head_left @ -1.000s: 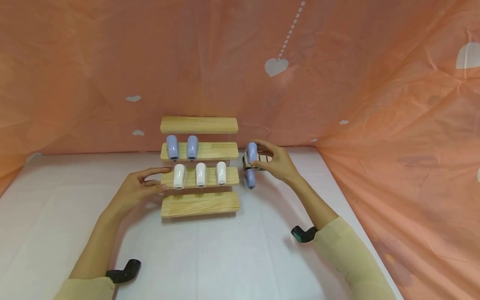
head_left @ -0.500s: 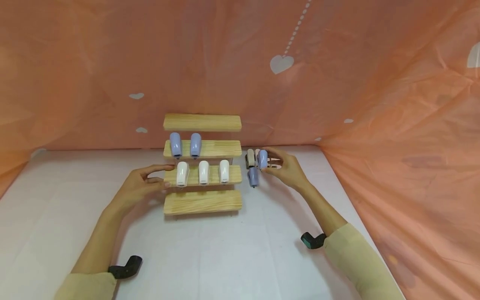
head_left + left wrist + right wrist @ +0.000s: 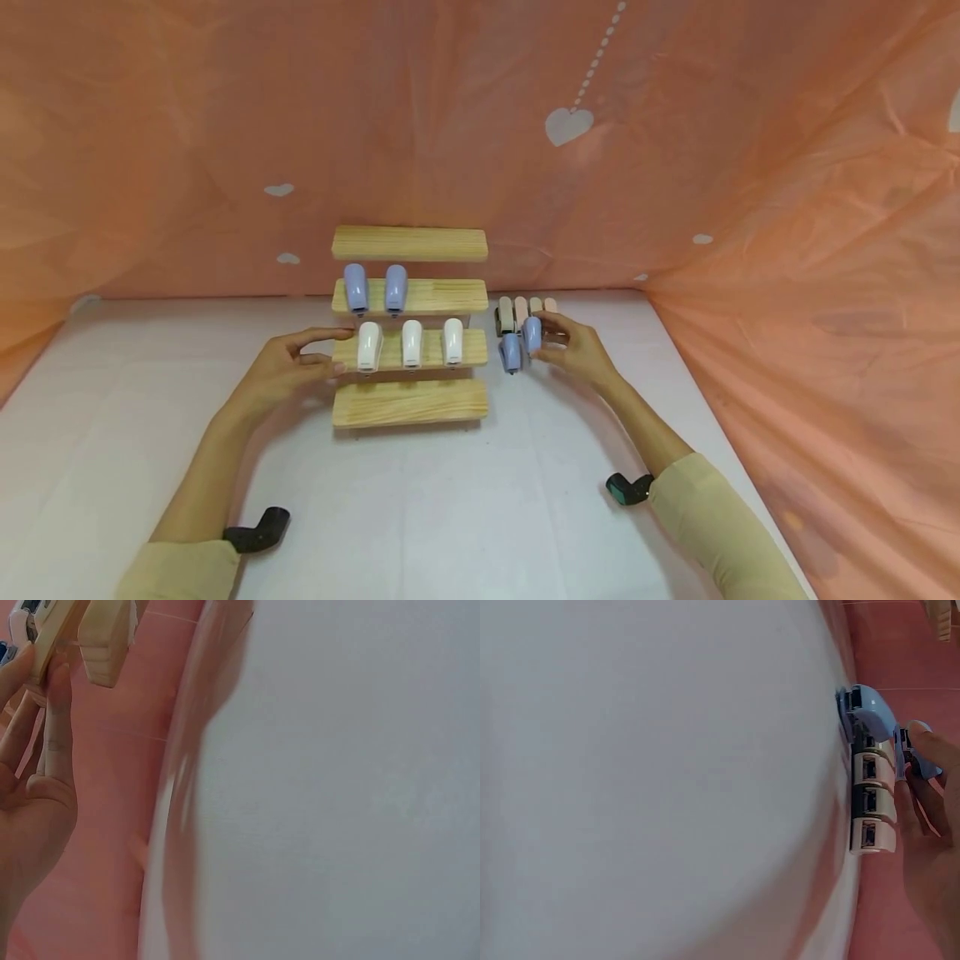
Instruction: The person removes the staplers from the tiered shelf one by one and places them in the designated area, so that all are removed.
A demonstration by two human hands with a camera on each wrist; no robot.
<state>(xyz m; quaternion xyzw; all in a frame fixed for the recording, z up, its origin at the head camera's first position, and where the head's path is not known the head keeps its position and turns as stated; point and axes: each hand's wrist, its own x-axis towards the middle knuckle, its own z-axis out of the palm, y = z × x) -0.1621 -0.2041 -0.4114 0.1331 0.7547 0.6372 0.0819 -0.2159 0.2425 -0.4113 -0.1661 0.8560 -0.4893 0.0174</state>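
A tiered wooden display rack (image 3: pixel 409 402) stands mid-table. My left hand (image 3: pixel 283 371) grips the left end of its third board from the top, thumb at the front edge; the left wrist view shows the fingers (image 3: pixel 56 742) at the board's end. On that board are three white mini staplers (image 3: pixel 412 343); two lavender-blue staplers (image 3: pixel 356 288) sit one board higher. My right hand (image 3: pixel 581 352), right of the rack, pinches a blue mini stapler (image 3: pixel 532 335). In the right wrist view this held stapler (image 3: pixel 917 754) is off the table. Another blue stapler (image 3: pixel 511 353) stands left of it.
Behind the blue staplers is a row of several beige and pink staplers (image 3: pixel 521 312), partly hidden by my right hand. The rack's top board (image 3: pixel 409 243) and lowest board carry nothing. An orange-pink curtain (image 3: pixel 450 150) hangs behind the white table (image 3: pixel 465 517) and along its right.
My right hand has carried the blue stapler rightward and nearer, from over the back row to beside the other blue one. My left hand stays on the rack; the head view has shifted slightly.
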